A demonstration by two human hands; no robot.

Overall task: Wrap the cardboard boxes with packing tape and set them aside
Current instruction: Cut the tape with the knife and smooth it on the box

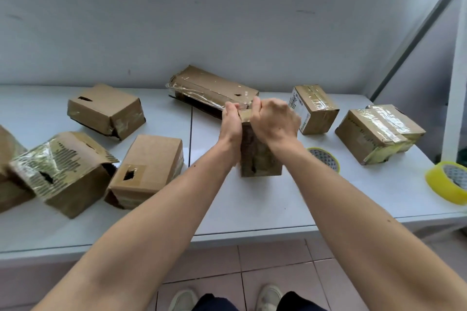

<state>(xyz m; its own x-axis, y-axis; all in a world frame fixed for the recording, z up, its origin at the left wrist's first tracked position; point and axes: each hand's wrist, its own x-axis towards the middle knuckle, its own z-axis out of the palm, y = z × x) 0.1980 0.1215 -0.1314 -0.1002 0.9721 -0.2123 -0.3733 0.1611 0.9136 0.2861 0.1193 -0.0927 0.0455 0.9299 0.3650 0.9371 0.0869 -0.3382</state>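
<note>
both hands, left hand (231, 121) and right hand (274, 121), gripped the middle box (260, 159)'s top, right-side boxes (379, 131) looked taped, several left ones (149, 166) seemingly weren't.

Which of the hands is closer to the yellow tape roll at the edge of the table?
The right hand. It grips the top of the upright box, on the side facing the yellow tape roll. The left hand holds the box's other side, farther from the roll.

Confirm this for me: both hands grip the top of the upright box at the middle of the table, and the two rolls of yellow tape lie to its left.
Wrong side. The head view shows both tape rolls to the right of the upright box, on the table. The rest holds: left hand and right hand grip its top.
</note>
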